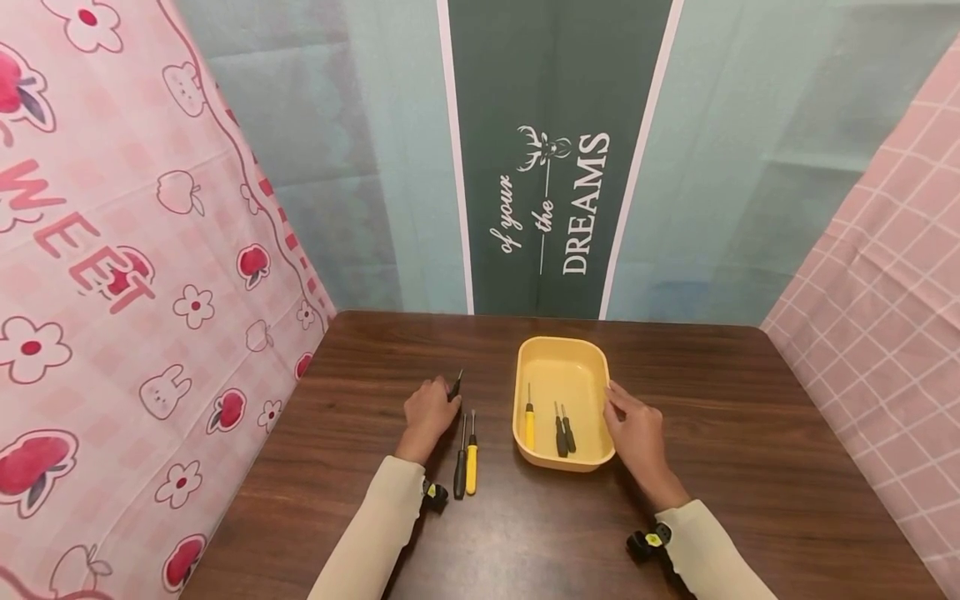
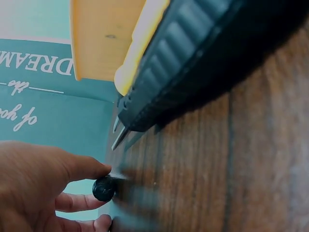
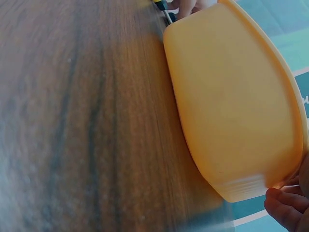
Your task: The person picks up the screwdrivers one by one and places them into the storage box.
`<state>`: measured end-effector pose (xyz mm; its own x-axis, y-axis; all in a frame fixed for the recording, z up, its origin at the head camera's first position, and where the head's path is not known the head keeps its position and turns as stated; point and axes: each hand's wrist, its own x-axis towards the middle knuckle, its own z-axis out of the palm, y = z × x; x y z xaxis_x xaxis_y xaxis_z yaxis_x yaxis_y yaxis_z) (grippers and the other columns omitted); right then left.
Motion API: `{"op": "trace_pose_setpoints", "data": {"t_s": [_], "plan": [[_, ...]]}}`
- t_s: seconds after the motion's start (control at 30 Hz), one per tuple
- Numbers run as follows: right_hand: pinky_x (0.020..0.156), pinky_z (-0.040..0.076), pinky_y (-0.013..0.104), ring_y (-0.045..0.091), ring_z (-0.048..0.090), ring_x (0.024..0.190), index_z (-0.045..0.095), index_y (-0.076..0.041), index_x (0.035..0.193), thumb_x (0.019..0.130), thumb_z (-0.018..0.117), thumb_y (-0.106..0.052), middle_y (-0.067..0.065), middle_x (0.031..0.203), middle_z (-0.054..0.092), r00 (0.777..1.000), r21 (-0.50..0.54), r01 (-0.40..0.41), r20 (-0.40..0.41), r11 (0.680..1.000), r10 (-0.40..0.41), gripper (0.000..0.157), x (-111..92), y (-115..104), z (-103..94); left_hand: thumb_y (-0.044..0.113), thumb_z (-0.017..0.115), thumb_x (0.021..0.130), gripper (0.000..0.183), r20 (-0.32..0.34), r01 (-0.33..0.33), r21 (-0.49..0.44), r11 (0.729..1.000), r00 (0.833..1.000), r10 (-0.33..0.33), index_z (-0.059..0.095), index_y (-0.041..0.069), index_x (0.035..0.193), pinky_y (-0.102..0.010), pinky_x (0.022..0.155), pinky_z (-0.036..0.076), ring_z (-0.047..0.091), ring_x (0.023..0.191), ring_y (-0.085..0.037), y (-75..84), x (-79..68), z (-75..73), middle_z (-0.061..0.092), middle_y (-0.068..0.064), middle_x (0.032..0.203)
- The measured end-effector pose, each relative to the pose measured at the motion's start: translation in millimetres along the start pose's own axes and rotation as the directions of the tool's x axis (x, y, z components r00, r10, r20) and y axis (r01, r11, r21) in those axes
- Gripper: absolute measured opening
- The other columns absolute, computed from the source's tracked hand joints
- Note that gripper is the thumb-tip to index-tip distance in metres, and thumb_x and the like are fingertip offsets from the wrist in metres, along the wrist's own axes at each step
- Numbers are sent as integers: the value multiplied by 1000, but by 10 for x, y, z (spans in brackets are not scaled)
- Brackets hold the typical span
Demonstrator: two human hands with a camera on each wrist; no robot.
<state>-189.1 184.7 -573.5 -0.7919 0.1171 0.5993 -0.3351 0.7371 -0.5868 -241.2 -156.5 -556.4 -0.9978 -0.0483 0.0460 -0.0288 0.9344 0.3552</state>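
Nearest on the wood-grain table (image 1: 750, 450), a long black-handled screwdriver (image 1: 460, 477) and a long yellow-handled screwdriver (image 1: 472, 472) are lying side by side, their shafts pointing toward the table's far edge; this parallel setting is probably keeping each handle easy to take up. To their right, a yellow plastic tray (image 1: 576, 372) is standing near the middle of that far edge. Inside, a short yellow-handled screwdriver (image 1: 529, 428) is lying along the tray's left edge, and two short black-handled screwdrivers (image 1: 561, 442) are resting toward its near edge, all tips pointing away from the wearer.

The right hand (image 1: 636, 423) is gripping the tray's right edge, its fingers curling and its fingertips closing on the rim, presumably to steady it. Beyond the loose pair, the left hand (image 1: 432, 410) is pinching a slim black-handled screwdriver (image 1: 454, 389), thumb and fingers standing only a handle apart. The left wrist view is blurring near these fingertips, so whether the handle is touching the table cannot be told.
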Motion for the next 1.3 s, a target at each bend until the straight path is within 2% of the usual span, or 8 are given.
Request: {"op": "trace_pose_setpoints", "data": {"t_s": [0.3, 0.7, 1.3], "plan": [[78, 55, 51, 41, 68, 104, 73, 9, 111, 84, 74, 8, 23, 118, 69, 1000, -1, -6, 9, 1000, 6, 27, -6, -21, -10, 34, 75, 92, 30, -1, -11, 20, 1000, 1000, 11, 57, 12, 83, -40, 59, 45, 54, 66, -21, -4, 15, 18, 53, -4, 76], [77, 55, 50, 41, 69, 101, 73, 9, 109, 83, 74, 8, 23, 115, 70, 1000, 3, 23, -13, 1000, -23, 26, 1, -13, -6, 35, 73, 93, 31, 11, -5, 39, 999, 1000, 4, 57, 11, 82, -39, 58, 45, 53, 67, -22, -6, 34, 17, 54, -5, 78], [76, 55, 50, 40, 69, 103, 73, 8, 110, 84, 74, 7, 22, 117, 70, 1000, 16, 7, -15, 1000, -7, 26, -3, 8, 1, 33, 71, 94, 29, 8, -3, 53, 999, 1000, 3, 59, 10, 83, -42, 59, 47, 54, 68, -23, -14, 35, 12, 55, -7, 82]]}}
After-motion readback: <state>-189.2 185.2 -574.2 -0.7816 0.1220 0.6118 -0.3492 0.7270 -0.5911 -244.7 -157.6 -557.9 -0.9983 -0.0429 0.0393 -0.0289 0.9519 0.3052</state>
